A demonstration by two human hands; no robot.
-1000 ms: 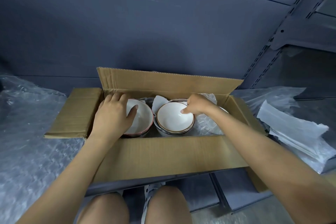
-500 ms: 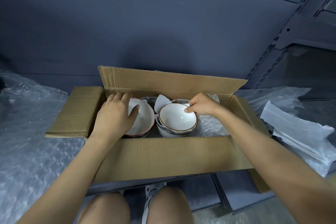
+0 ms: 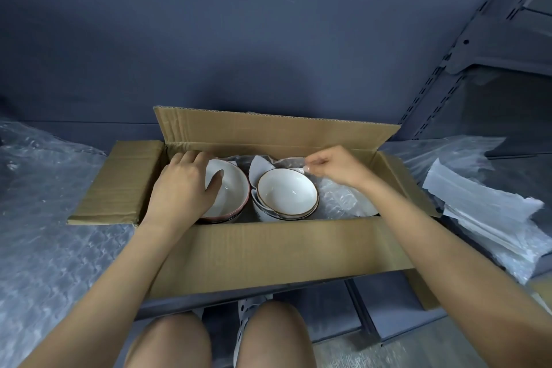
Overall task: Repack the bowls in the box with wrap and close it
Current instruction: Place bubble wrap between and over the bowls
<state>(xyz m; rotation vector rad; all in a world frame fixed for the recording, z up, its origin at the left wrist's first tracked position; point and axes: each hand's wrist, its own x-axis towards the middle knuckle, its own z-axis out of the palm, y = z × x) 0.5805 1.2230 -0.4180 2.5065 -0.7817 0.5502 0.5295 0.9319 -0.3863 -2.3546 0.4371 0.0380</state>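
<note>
An open cardboard box (image 3: 268, 251) sits on the shelf with all flaps spread. Inside, at the left, stands a stack of white bowls with a pink rim (image 3: 231, 188). My left hand (image 3: 185, 185) rests on that stack, thumb inside the top bowl and fingers over its far rim. Beside it is a second stack with a brown rim (image 3: 286, 196), with white paper between the bowls. My right hand (image 3: 334, 167) pinches the edge of the clear bubble wrap (image 3: 340, 203) that lines the box's right part, above the far rim of the brown-rimmed bowl.
A large bubble wrap sheet (image 3: 44, 233) covers the shelf to the left. Folded white foam sheets (image 3: 490, 218) lie on the right. The dark back wall is close behind the box, a metal rack upright (image 3: 442, 75) rises at right, and my knees are below the shelf edge.
My right hand has left the brown-rimmed bowl's rim and risen a little, now pinching the bubble wrap edge. My left hand stays on the pink-rimmed stack.
</note>
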